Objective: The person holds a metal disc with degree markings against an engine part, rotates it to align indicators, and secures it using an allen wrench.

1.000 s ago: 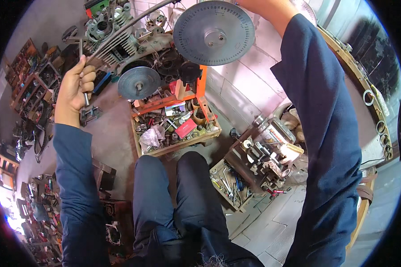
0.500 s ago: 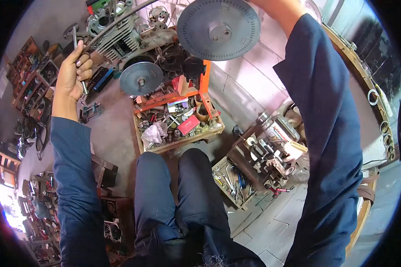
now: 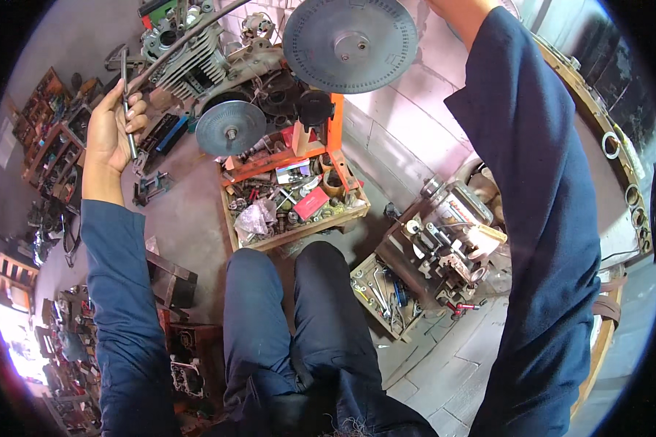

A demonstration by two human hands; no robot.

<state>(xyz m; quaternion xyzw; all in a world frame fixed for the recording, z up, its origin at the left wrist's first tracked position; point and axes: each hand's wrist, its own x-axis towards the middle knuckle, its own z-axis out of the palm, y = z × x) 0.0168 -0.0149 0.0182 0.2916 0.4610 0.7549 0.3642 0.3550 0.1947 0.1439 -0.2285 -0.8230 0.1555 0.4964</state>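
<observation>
My left hand (image 3: 116, 124) is closed on an upright steel bar (image 3: 125, 65). The bar meets a long, slightly curved rod (image 3: 182, 51) rising to the top edge over a finned engine cylinder (image 3: 197, 69). My right hand (image 3: 452, 9) reaches up past a big graduated metal disc (image 3: 350, 69), its fingers cut off by the frame's edge. A smaller graduated disc (image 3: 219, 120) sits below the engine, beside an orange stand (image 3: 335, 131).
Below the stand is a wooden crate (image 3: 299, 227) of parts. A machine (image 3: 459, 211) and a box of spanners (image 3: 375, 291) are at lower right. Shelves of parts (image 3: 51, 124) line the left. A wooden edge with rings (image 3: 576, 87) runs along the right.
My left hand and the bar in it have shifted up and slightly left. My right wrist has moved rightward and a little higher.
</observation>
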